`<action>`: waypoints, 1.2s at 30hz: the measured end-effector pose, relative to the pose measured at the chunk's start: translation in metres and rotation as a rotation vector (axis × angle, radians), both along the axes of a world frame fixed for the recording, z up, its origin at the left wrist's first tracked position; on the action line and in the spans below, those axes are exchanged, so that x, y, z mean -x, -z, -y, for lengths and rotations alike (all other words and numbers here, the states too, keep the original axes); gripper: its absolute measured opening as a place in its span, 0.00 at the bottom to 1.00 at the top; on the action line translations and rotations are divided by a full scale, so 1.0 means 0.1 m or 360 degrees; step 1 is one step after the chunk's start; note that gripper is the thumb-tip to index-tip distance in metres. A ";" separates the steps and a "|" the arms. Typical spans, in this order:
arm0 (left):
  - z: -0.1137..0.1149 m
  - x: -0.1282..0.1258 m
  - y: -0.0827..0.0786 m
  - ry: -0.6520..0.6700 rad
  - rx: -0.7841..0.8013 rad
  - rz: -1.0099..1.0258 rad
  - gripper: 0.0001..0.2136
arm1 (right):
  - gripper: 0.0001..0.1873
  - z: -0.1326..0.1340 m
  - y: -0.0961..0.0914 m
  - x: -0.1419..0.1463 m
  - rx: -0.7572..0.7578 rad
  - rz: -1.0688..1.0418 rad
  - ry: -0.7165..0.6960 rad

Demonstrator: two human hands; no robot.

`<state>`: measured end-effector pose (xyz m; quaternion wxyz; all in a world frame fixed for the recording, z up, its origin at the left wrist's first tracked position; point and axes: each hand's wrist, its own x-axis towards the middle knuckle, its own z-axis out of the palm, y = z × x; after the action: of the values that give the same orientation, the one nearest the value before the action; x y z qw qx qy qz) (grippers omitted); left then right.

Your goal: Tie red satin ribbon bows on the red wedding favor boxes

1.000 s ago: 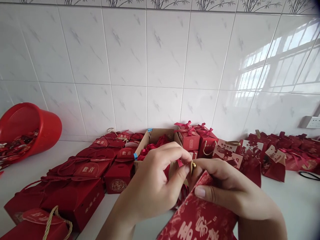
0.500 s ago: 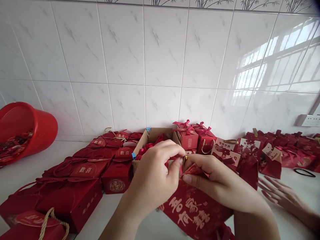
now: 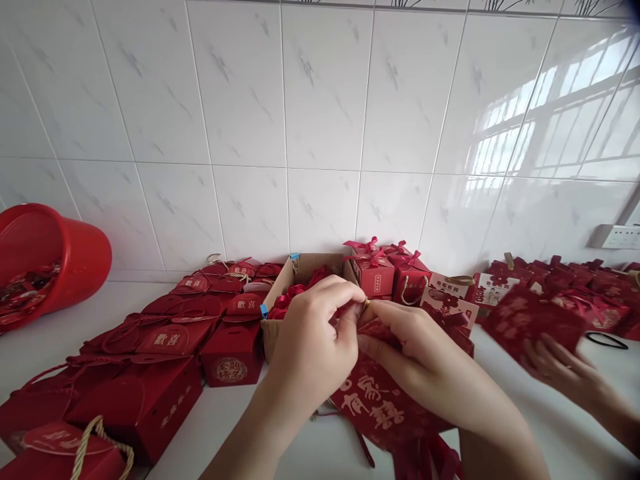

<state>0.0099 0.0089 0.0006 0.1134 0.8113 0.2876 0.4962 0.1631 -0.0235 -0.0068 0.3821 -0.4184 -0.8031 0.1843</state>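
Note:
A flat-looking red gift bag (image 3: 373,400) with pale gold lettering hangs below my hands, partly covered by them. My right hand (image 3: 425,360) has its thumb and fingers closed over the bag's top edge. Close against it, my left hand (image 3: 315,340) pinches at the same top corner. A small gold-coloured bit shows between the fingertips, too tiny to name, and my fingers hide what the left one grips. Dark red ribbon (image 3: 440,460) trails under the bag. Behind my hands stands an open cardboard box (image 3: 277,283) with bright red stuff inside.
Rows of red gift boxes (image 3: 165,340) stand left, some with cord handles. More ribbon-tied boxes (image 3: 373,273) are behind and to the right. A red bucket (image 3: 87,247) lies tipped at far left. At right, another person's hand (image 3: 565,367) holds a red bag (image 3: 535,323) near a black loop (image 3: 606,341).
The other person's hand has closed on a red bag at the right and moved it, blurred. My hands stay pinched together at the gift bag's top; the bag has shifted slightly.

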 end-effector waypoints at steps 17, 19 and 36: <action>0.06 0.14 -0.09 0.0454 0.0139 -0.0035 0.08 | 0.07 0.09 -0.04 -0.25 0.0224 -0.0330 -0.0471; 0.07 0.14 -0.09 0.0453 0.0095 -0.0036 0.08 | 0.07 0.08 -0.02 -0.24 0.0210 -0.0335 -0.0461; -0.03 0.05 -0.01 0.0105 -0.0109 -0.0110 0.09 | 0.06 0.03 0.01 -0.03 -0.0053 -0.0005 0.0008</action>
<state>0.0048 0.0119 0.0016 0.0918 0.8403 0.2474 0.4735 0.1661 -0.0268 -0.0078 0.3907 -0.4137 -0.8045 0.1705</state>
